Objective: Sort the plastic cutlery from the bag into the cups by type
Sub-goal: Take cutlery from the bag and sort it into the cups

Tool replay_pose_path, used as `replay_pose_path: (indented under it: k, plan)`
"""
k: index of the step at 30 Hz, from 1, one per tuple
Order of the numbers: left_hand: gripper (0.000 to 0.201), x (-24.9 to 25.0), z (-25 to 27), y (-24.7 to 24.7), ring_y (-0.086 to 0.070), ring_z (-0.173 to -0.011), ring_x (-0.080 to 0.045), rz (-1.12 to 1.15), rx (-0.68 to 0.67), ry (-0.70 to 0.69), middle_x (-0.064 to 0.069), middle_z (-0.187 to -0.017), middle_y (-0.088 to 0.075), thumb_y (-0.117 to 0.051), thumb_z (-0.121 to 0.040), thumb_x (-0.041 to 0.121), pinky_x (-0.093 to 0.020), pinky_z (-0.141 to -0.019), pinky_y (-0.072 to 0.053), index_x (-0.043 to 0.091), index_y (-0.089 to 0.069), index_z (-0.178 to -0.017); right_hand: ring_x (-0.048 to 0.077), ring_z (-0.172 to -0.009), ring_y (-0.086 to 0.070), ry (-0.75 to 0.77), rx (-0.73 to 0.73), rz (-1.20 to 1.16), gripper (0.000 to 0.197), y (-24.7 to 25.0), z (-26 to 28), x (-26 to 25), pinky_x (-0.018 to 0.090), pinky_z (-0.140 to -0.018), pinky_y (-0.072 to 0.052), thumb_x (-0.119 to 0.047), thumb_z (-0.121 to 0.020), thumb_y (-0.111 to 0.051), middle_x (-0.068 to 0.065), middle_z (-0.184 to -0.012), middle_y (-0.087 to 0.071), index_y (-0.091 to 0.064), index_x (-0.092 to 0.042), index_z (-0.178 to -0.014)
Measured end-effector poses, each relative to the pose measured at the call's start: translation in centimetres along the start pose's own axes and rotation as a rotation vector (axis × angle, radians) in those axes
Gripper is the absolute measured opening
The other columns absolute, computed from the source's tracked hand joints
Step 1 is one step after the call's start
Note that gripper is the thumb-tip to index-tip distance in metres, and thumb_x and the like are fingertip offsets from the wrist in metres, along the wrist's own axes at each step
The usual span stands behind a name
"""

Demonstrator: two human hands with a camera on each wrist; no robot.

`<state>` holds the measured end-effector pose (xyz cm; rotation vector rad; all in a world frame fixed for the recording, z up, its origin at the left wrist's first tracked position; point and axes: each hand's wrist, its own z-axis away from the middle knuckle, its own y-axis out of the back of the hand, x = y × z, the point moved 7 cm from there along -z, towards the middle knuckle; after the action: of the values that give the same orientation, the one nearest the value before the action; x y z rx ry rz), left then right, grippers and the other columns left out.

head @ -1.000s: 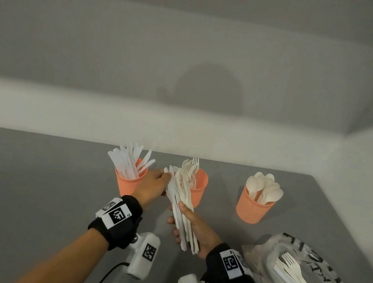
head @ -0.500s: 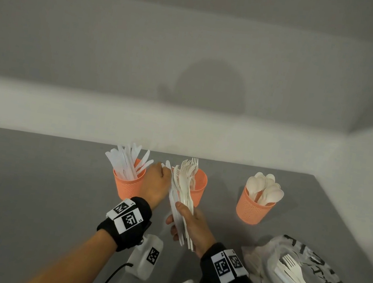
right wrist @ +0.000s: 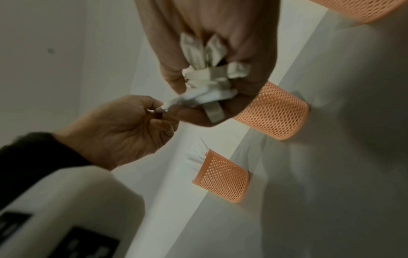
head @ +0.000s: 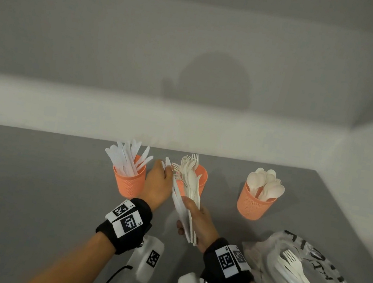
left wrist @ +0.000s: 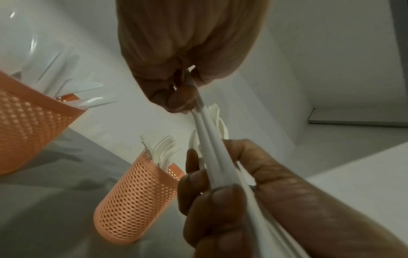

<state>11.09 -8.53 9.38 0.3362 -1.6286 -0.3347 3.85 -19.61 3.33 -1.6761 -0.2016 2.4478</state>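
right hand (head: 197, 225) gripped a bundle (head: 185, 197) of white cutlery, held tilted in front of the middle cup (head: 201, 180). left hand (head: 158, 183) pinched one knife (head: 167, 162) at the bundle's left edge, fingers curled around it; the left wrist view showed the pinch up close. left cup (head: 128, 182) held knives, middle cup held forks, right cup (head: 255, 203) held spoons, all three upright on the grey table (head: 28, 190). bag (head: 319, 282) lay at the right near the table edge, with forks visible inside. bundle mix could not be told beyond some forks.
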Motion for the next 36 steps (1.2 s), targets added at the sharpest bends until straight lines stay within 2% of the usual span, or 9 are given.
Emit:
replay_pose_path:
  k: [5,9,12,15,17,23,27,33,36]
  plan:
    - [0.014,0.1,0.7,-0.8,-0.054,-0.037,-0.01,0.009,-0.141,-0.031,-0.008,-0.056,-0.058,-0.046,-0.094,0.009,-0.022,-0.038,-0.045,-0.004,-0.048,-0.088,0.011,-0.04,-0.046,0.037,0.04,0.026,0.015,0.6,-0.1,-0.1,0.022,-0.04,-0.04,-0.026,-0.095,-0.048,0.003,-0.055,-0.047,-0.058,-0.014,-0.1]
    - [0.013,-0.5,0.6,0.2,-0.068,-0.059,-0.017,0.098,-0.177,0.054,-0.017,-0.08,-0.067,-0.053,-0.092,0.008,-0.026,-0.052,-0.057,-0.003,-0.047,-0.096,0.014,-0.048,-0.058,0.061,0.02,0.1,0.015,0.7,-0.4,-0.6,0.024,-0.045,-0.049,-0.027,-0.096,-0.048,0.008,-0.065,-0.058,-0.058,-0.015,-0.099]
    - [0.024,0.2,-0.1,3.2,-0.065,-0.06,-0.018,0.201,-0.034,0.054,-0.016,-0.084,-0.062,-0.052,-0.091,0.002,-0.022,-0.046,-0.054,0.009,-0.036,-0.107,0.014,-0.052,-0.062,0.093,0.071,0.094,0.012,1.3,-0.9,-0.8,0.023,-0.048,-0.052,-0.018,-0.096,-0.048,0.011,-0.074,-0.06,-0.057,-0.01,-0.098]
    - [0.051,1.8,-2.0,7.9,-0.064,-0.054,-0.023,0.116,0.148,-0.108,-0.017,-0.077,-0.065,-0.053,-0.089,0.0,-0.026,-0.05,-0.054,0.016,-0.026,-0.129,0.009,-0.038,-0.048,0.108,0.109,0.109,0.013,2.2,-1.1,-1.0,0.023,-0.043,-0.047,-0.009,-0.095,-0.046,0.007,-0.06,-0.045,-0.048,-0.009,-0.082]
    - [0.056,3.1,-3.6,10.6,-0.065,-0.056,-0.023,-0.012,0.218,-0.219,-0.015,-0.075,-0.067,-0.052,-0.089,0.0,-0.024,-0.057,-0.055,0.019,-0.024,-0.133,0.006,-0.034,-0.039,0.074,0.093,0.134,0.006,2.5,-1.3,-0.9,0.022,-0.04,-0.042,-0.008,-0.094,-0.046,0.001,-0.056,-0.04,-0.048,-0.008,-0.088]
    - [0.051,3.5,-6.8,13.6,-0.06,-0.059,-0.033,-0.328,0.29,-0.385,-0.02,-0.071,-0.065,-0.05,-0.09,0.002,-0.037,-0.063,-0.05,0.013,-0.028,-0.134,0.005,-0.036,-0.035,0.001,-0.018,0.06,0.014,1.4,-1.9,-1.2,0.017,-0.037,-0.033,-0.012,-0.093,-0.049,-0.002,-0.053,-0.044,-0.051,-0.008,-0.107]
    - [0.049,0.8,-7.5,11.8,-0.049,-0.053,-0.025,-0.442,0.222,-0.392,-0.014,-0.068,-0.057,-0.05,-0.091,0.002,-0.032,-0.057,-0.039,0.011,-0.031,-0.135,0.009,-0.047,-0.049,-0.014,-0.063,0.061,0.014,1.1,-2.0,-1.2,0.019,-0.042,-0.038,-0.015,-0.092,-0.052,0.003,-0.073,-0.068,-0.054,-0.015,-0.106]
    - [0.043,-2.9,-8.3,8.6,-0.042,-0.048,-0.014,-0.495,0.112,-0.317,0.006,-0.055,-0.04,-0.049,-0.091,0.004,-0.029,-0.056,-0.033,0.008,-0.037,-0.132,0.017,-0.063,-0.065,-0.039,-0.122,-0.042,0.009,0.4,-1.7,-1.7,0.025,-0.05,-0.053,-0.004,-0.093,-0.046,0.012,-0.086,-0.07,-0.048,-0.012,-0.097]
    - [0.036,-3.8,-7.9,7.3,-0.06,-0.069,-0.031,-0.593,0.049,-0.325,-0.008,-0.072,-0.06,-0.052,-0.089,0.006,-0.034,-0.067,-0.043,0.005,-0.048,-0.124,0.023,-0.066,-0.069,-0.04,-0.136,-0.049,0.011,0.4,-1.6,-1.6,0.03,-0.056,-0.057,-0.004,-0.095,-0.042,0.014,-0.077,-0.069,-0.049,-0.011,-0.101]
